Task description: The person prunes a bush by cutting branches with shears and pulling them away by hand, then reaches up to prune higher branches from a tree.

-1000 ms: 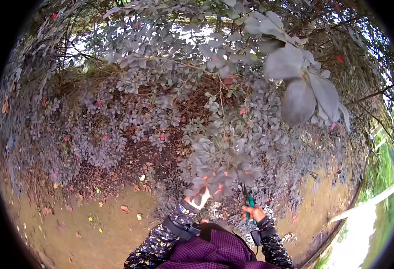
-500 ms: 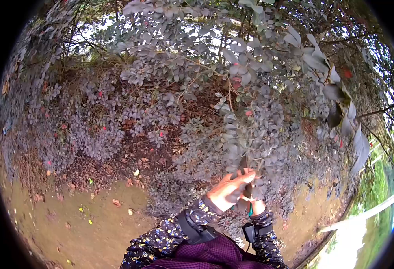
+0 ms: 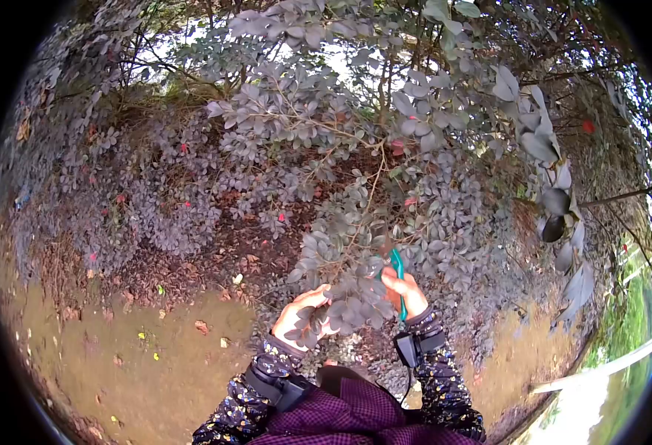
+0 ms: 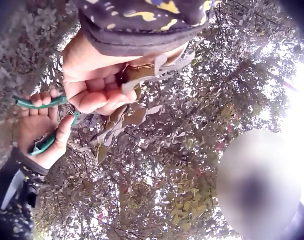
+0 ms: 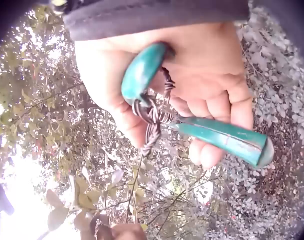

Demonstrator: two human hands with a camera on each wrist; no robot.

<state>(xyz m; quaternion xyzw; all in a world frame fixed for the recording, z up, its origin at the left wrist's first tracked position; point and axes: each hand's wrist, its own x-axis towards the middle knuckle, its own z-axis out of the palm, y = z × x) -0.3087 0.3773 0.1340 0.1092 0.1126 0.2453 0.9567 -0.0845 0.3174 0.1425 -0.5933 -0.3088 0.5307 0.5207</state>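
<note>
Green-handled pruning shears (image 3: 398, 276) (image 5: 222, 137) lie in the right hand (image 3: 409, 293) (image 5: 167, 75), its fingers curled round one handle and the other handle against the palm; the handles stand spread apart. To the left, the left hand (image 3: 300, 315) (image 4: 97, 75) has its fingers curled round a leafy sprig (image 4: 134, 117) of the purple-grey shrub. Leaves of a drooping branch (image 3: 352, 297) hang between the two hands. The blades are mostly hidden by leaves in the head view.
Dense shrub foliage (image 3: 170, 193) spreads in front and to both sides. Bare soil (image 3: 185, 356) with scattered leaves lies at lower left. A large leafy twig (image 3: 556, 200) hangs close at the right, near a pale bar (image 3: 600, 374).
The left hand has moved left and down, away from the right hand, which it partly covered half a second ago. The shears have come up and show more plainly beside the branch.
</note>
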